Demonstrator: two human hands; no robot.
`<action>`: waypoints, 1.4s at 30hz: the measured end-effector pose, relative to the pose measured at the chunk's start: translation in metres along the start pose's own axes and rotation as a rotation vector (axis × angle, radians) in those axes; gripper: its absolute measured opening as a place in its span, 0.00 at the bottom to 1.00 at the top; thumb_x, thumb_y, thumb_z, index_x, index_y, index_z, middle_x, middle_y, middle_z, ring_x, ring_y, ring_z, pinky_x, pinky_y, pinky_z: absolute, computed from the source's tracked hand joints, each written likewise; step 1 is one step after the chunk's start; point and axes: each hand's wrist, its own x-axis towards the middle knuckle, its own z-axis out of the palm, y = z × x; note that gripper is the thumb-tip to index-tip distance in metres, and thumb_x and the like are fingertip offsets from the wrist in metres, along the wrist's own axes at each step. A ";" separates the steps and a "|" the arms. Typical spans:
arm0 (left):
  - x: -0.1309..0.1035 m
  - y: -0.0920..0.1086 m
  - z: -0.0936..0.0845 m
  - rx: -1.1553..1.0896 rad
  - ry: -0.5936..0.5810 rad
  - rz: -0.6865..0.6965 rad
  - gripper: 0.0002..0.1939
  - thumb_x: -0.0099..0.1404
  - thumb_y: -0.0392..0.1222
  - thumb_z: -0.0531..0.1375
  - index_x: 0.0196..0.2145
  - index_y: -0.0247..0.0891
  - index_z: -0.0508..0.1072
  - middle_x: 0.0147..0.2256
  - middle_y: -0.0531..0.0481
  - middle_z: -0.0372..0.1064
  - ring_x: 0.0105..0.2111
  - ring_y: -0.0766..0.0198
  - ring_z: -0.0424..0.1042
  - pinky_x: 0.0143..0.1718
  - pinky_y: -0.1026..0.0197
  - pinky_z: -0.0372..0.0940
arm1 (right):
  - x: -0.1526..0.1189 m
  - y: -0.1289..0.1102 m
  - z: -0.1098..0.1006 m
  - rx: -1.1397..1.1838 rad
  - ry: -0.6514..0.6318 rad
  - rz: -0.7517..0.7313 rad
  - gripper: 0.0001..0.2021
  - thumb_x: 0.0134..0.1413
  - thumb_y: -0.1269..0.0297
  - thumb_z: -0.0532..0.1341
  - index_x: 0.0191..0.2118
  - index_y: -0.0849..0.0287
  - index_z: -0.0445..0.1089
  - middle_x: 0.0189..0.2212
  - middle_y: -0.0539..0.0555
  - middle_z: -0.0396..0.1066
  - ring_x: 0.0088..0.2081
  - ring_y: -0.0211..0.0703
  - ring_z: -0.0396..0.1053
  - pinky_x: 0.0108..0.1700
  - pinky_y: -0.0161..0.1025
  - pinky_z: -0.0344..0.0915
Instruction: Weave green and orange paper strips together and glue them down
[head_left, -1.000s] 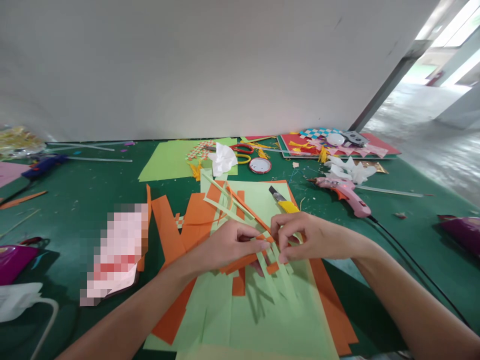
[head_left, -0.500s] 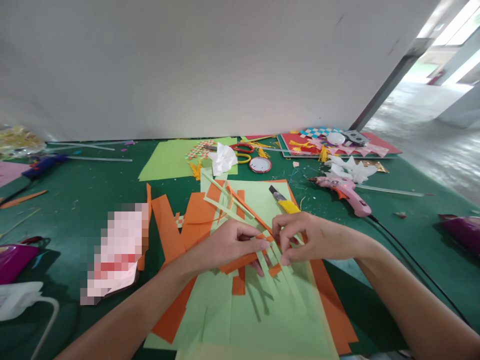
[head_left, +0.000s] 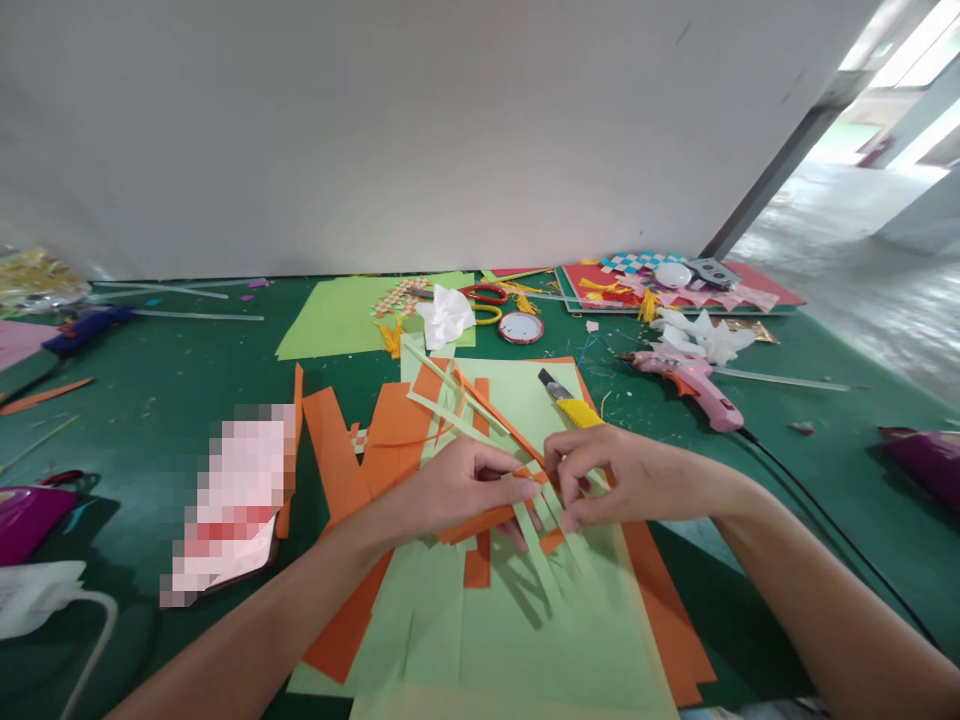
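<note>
My left hand (head_left: pixel 461 485) is closed on interlaced paper strips (head_left: pixel 534 550), light green and orange, its thumb lying across the top. Beside it, my right hand (head_left: pixel 626 470) has its fingers curled at the right side of the same strips, touching them at the fingertips. Green ends hang from the weave toward me. Under both hands lie light green paper sheets (head_left: pixel 525 650) over orange paper (head_left: pixel 660 610). Loose strips (head_left: pixel 491 405) stretch out beyond my fingers. A yellow utility knife (head_left: pixel 577 410) lies just past my right hand, partly hidden by it.
A pink glue gun (head_left: pixel 690 385) with a black cord lies to the right. Farther back are scissors (head_left: pixel 487 312), a crumpled tissue (head_left: pixel 448 318) and a round lid (head_left: pixel 520 327). On the left are a phone (head_left: pixel 244 500), partly blurred out, and a white charger (head_left: pixel 41 598).
Both hands stay in almost the same place. The hanging green strip ends have shifted slightly, with one reaching farther toward me, and their shadows have moved.
</note>
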 end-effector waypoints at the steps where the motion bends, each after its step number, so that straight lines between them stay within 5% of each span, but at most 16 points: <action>1: 0.000 0.000 0.000 0.002 0.001 -0.002 0.16 0.62 0.51 0.62 0.26 0.35 0.71 0.24 0.55 0.64 0.22 0.66 0.74 0.22 0.68 0.55 | 0.000 0.000 0.000 -0.008 0.002 -0.001 0.11 0.52 0.58 0.66 0.25 0.59 0.73 0.31 0.49 0.64 0.31 0.35 0.60 0.34 0.34 0.57; 14: 0.000 -0.003 -0.001 0.006 -0.001 0.009 0.14 0.63 0.48 0.61 0.27 0.34 0.71 0.25 0.55 0.64 0.23 0.65 0.75 0.22 0.68 0.54 | 0.001 -0.001 0.000 0.018 0.007 -0.014 0.12 0.53 0.57 0.65 0.25 0.59 0.71 0.31 0.48 0.63 0.32 0.35 0.61 0.35 0.34 0.57; 25: 0.002 -0.002 0.001 -0.023 -0.008 0.018 0.15 0.62 0.50 0.62 0.27 0.35 0.73 0.26 0.53 0.68 0.23 0.65 0.75 0.25 0.66 0.62 | 0.006 -0.003 0.007 0.008 0.168 -0.025 0.13 0.50 0.58 0.67 0.23 0.59 0.69 0.27 0.47 0.62 0.30 0.35 0.60 0.34 0.35 0.57; 37: 0.001 0.000 0.003 -0.028 0.001 0.030 0.17 0.61 0.51 0.63 0.24 0.37 0.69 0.22 0.59 0.57 0.19 0.69 0.71 0.22 0.68 0.55 | 0.012 0.003 0.014 0.057 0.324 -0.007 0.20 0.49 0.56 0.68 0.19 0.59 0.59 0.28 0.46 0.59 0.29 0.34 0.58 0.31 0.36 0.53; 42: 0.000 -0.002 0.001 -0.043 -0.006 0.031 0.16 0.59 0.53 0.64 0.25 0.37 0.72 0.24 0.55 0.66 0.23 0.64 0.74 0.24 0.66 0.60 | 0.013 0.004 0.016 0.069 0.337 -0.017 0.21 0.49 0.56 0.68 0.19 0.59 0.57 0.28 0.46 0.60 0.30 0.35 0.60 0.32 0.36 0.54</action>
